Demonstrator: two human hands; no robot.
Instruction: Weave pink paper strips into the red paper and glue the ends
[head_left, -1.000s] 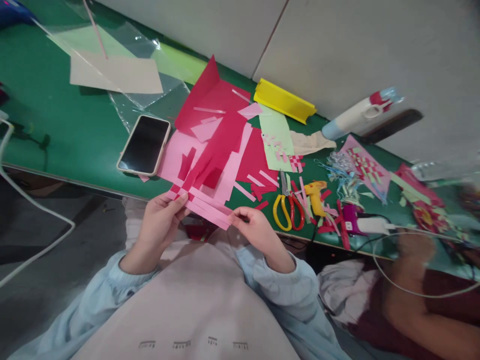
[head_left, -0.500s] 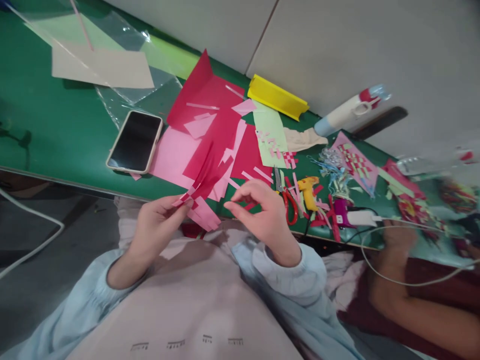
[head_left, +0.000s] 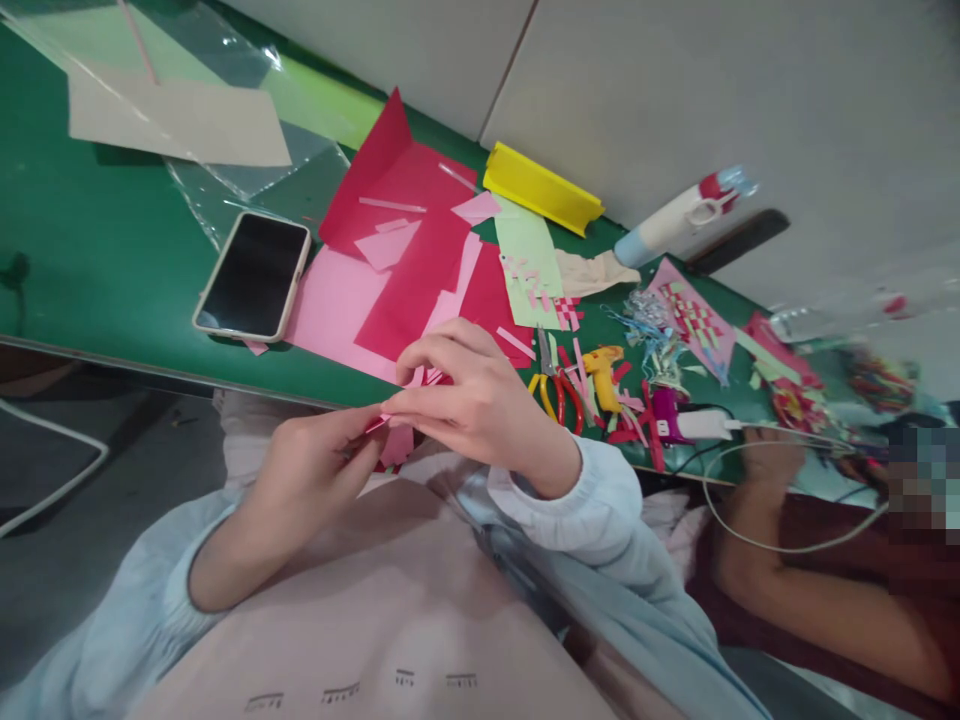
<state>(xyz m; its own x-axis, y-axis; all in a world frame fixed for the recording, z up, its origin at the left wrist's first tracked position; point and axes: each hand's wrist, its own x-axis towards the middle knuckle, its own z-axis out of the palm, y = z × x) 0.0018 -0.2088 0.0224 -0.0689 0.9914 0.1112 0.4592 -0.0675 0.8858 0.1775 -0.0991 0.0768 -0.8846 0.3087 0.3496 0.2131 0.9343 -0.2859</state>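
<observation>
Left hand (head_left: 304, 470) is pinching my woven paper strips (head_left: 395, 443) at the near edge of the desk (head_left: 112, 270); right hand (head_left: 476, 400), fingers curled, is gripping them from above.

Open green table (head_left: 97, 260) left of phone (head_left: 251, 275); scissors (head_left: 571, 400) and apparently a glue gun (head_left: 602, 372) crowd right
</observation>
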